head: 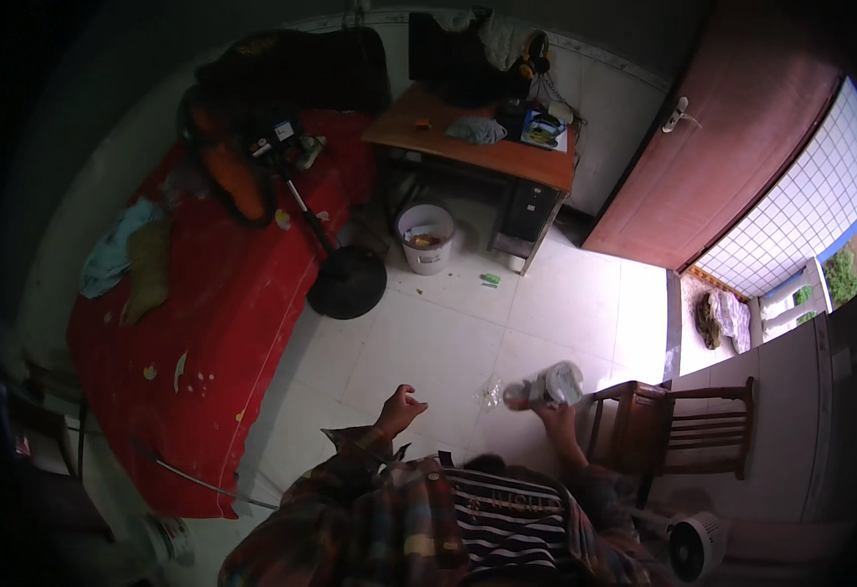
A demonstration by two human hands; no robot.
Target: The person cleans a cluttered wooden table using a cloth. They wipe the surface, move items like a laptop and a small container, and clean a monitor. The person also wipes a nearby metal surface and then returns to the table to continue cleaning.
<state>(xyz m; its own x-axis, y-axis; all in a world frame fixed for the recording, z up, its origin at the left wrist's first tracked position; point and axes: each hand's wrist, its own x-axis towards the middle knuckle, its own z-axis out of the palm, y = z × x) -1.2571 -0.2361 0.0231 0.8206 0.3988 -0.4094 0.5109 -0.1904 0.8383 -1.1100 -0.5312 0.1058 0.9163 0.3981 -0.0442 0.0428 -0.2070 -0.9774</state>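
My right hand (559,420) is closed around a clear plastic container (563,383), tilted to the left, with a reddish part at its left end. The container is somewhat blurred, so its exact kind and contents cannot be told. My left hand (402,411) is held over the tiled floor with its fingers partly curled and apart, and nothing shows in it. Between the hands, a crumpled piece of clear plastic (491,393) appears on the floor, just left of the container.
A wooden chair (637,425) stands close to my right hand. Ahead are a bin (427,253), a small green packet (491,279) and a desk (465,158). A bed with a red cover (208,345) lies left, beside a round black stand base (347,282). A door (722,147) stands ajar at right.
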